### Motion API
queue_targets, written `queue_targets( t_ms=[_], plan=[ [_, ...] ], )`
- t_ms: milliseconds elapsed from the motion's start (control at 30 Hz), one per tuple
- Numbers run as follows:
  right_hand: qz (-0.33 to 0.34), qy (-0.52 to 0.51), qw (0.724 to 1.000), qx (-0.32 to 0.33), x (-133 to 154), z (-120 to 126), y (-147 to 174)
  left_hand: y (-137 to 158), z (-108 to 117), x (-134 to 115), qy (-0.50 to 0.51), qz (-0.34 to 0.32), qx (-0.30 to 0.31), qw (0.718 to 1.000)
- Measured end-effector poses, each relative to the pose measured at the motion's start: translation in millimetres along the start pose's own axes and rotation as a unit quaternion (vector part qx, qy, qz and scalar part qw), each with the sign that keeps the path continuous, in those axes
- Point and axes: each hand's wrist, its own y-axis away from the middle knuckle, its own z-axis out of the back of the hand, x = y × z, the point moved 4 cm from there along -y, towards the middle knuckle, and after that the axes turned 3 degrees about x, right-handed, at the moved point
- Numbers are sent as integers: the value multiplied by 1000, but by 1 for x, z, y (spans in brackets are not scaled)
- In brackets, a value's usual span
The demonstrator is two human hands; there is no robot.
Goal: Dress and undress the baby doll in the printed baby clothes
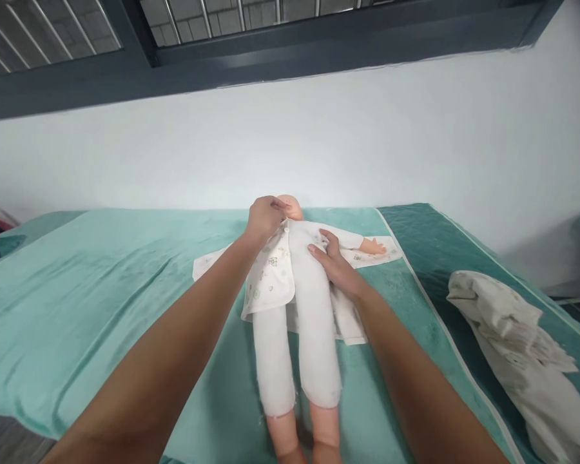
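Observation:
A baby doll (312, 309) with a white cloth body lies on its back, its head toward the wall. A white printed baby shirt (273, 274) covers one side of its chest, while the other half is spread beneath it. Near the doll's neck, my left hand (267, 216) pinches the shirt's upper edge and partly hides the head. Against the doll's side, below its outstretched arm, rests my right hand (337, 263), thumb and forefinger apart. The doll's bare hand (372, 246) lies over the flat sleeve.
A light green sheet (125, 290) covers the bed, with a darker green strip (406, 238) on the right. Crumpled white clothing (517, 348) lies there. Behind the bed stands a white wall (290, 142) below a barred window (251, 16).

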Motion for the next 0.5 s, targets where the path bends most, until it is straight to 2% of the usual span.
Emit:
queue_targets(
  t_ms=[133, 200, 267, 367, 500],
  plan=[
    [13, -63, 998, -20, -4, -2, -3, 0, -13, -17, -32, -22, 47, 998],
    [20, -89, 995, -27, -3, -3, -3, 1, -25, -30, -47, -53, 104, 992],
    [27, -106, 994, -25, -1, -5, -3, 4, -43, -43, -81, -83, 190, 975],
    [81, -120, 989, 3, 8, -10, -2, 12, -74, -55, -210, -125, 307, 920],
    [159, -138, 976, 58, 20, -15, 1, 16, -104, -62, -410, -180, 367, 815]
  ],
)
